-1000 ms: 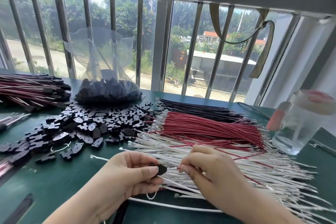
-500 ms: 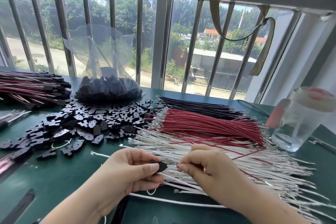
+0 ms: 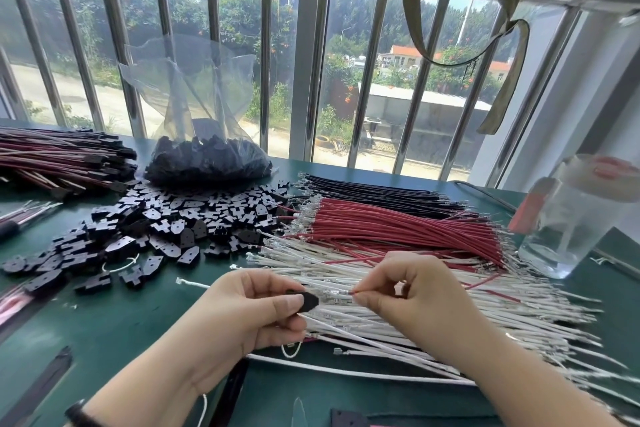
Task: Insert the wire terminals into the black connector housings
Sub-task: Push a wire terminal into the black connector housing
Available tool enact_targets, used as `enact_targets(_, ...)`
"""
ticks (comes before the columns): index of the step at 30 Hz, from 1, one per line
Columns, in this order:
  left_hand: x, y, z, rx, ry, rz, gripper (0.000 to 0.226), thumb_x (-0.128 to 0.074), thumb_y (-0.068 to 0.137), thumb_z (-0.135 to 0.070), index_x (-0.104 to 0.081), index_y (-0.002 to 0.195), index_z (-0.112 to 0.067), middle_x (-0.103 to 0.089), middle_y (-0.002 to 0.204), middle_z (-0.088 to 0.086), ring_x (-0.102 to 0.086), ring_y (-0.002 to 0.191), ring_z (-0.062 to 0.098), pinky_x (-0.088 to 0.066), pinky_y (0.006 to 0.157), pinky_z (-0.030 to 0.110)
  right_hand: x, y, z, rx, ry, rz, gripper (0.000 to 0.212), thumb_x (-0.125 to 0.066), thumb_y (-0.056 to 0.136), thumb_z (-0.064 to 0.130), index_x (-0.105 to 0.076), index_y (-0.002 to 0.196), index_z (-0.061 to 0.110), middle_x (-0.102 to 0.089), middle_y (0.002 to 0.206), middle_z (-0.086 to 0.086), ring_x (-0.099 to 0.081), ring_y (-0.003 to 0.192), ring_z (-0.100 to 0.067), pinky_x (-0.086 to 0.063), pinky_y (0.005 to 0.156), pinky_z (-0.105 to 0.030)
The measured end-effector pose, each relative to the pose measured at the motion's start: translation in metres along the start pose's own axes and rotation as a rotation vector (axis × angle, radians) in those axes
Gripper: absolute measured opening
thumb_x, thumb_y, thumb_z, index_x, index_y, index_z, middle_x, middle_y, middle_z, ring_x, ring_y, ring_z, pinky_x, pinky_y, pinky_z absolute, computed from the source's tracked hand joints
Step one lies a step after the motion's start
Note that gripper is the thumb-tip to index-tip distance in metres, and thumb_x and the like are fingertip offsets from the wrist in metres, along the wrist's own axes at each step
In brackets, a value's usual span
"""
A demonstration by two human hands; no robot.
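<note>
Pinching the black housing (image 3: 308,300) lower centre, left hand (image 3: 249,315) steadies while right hand (image 3: 412,298) grips a wire terminal (image 3: 337,293); misalignment could bend it.

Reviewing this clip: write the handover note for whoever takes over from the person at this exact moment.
Left hand: pinches one black housing, opening facing right.
Right hand: pinches a red wire just behind its metal terminal, whose tip sits at the housing's mouth; whether it is seated cannot be told.
Stock: loose housings left of centre, bagged housings behind them, black wires, red wires and white wires to the right.
Done: finished harnesses piled far left.
Left: push this terminal home, then work through the remaining wires.
</note>
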State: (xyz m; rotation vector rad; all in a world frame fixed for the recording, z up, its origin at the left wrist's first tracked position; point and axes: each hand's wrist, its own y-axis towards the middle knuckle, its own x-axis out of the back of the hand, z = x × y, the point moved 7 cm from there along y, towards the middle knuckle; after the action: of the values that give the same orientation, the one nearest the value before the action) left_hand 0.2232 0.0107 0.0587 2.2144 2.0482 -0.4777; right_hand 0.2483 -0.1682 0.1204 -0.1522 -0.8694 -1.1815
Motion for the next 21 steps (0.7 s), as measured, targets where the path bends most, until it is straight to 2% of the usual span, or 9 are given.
enact_targets(4,-0.0003,-0.0009,0.0013,0.001,0.008,0.006,0.015,-0.074,0.052,-0.006,-0.074,0.067,-0.005,-0.066,0.063,0.016,-0.066,0.054,0.02,-0.056,0.051,0.027,-0.0131,-0.0021,0.0058,0.024,-0.004,0.042,0.013,-0.08,0.072,0.021,-0.073,0.065,0.029,-0.06,0.064,0.021,-0.053,0.06,0.001,-0.043,0.058,-0.013)
enact_targets(9,-0.0025,-0.0008,0.0038,0.027,0.007,0.012,0.012,-0.072,0.051,0.005,-0.072,0.062,0.001,-0.065,0.063,0.025,-0.067,0.052,0.029,-0.056,0.048,0.032,-0.0133,-0.0023,0.0016,0.016,0.0,0.071,0.018,-0.08,0.072,0.024,-0.07,0.062,0.036,-0.061,0.063,0.022,-0.055,0.06,0.0,-0.043,0.057,-0.012)
enact_targets(13,-0.002,0.0021,0.0032,0.034,0.047,-0.001,0.014,-0.067,0.065,0.018,-0.07,0.06,0.005,-0.066,0.064,0.027,-0.067,0.051,0.031,-0.056,0.046,0.033,-0.0123,-0.0005,0.0028,0.014,0.006,0.102,0.017,-0.079,0.072,0.028,-0.071,0.064,0.04,-0.061,0.067,0.021,-0.057,0.065,0.0,-0.043,0.058,-0.011)
enact_targets(17,0.0001,0.003,0.0033,0.041,0.045,-0.016,0.013,-0.066,0.069,0.018,-0.07,0.064,0.006,-0.066,0.067,0.029,-0.066,0.05,0.032,-0.055,0.045,0.033,-0.0129,-0.0022,0.0083,0.063,-0.08,0.069,0.02,-0.077,0.073,0.034,-0.066,0.063,0.048,-0.059,0.076,0.022,-0.058,0.072,-0.003,-0.046,0.062,-0.014)
enact_targets(21,0.0019,0.003,0.0055,0.029,0.093,-0.014,0.017,-0.068,0.069,0.019,-0.071,0.063,0.003,-0.067,0.063,0.025,-0.067,0.053,0.031,-0.057,0.049,0.034,-0.0139,-0.0053,0.0075,0.063,-0.088,0.052,0.01,-0.076,0.074,0.038,-0.068,0.07,0.044,-0.06,0.08,0.022,-0.059,0.076,-0.002,-0.047,0.064,-0.015)
